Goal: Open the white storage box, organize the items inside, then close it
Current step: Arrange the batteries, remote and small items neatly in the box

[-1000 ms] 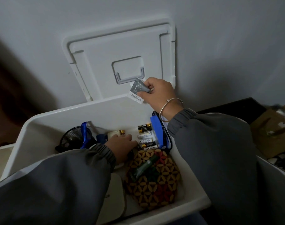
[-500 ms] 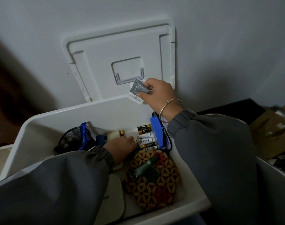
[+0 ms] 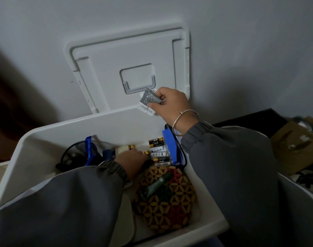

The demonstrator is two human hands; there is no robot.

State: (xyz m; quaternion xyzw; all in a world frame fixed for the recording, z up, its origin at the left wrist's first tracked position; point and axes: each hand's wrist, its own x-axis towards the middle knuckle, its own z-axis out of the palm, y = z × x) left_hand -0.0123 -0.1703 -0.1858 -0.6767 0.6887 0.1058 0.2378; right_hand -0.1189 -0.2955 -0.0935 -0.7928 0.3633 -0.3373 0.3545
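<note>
Packets are pinched aside by the right hand, likely clearing the box; the left hand's grasp is hidden.

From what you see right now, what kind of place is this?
Probably a storage corner in a home: a white storage box with its lid raised before a plain wall, loose batteries inside it, and a cardboard box beside it.

— Anything legible in there?
— One white battery reads "Heybright" along its side.
— And the packet?
— Its white strip carries upside-down print, too unclear to spell out.
— The other batteries?
— Small lettering and round symbols on them, all too tiny to read.
</note>
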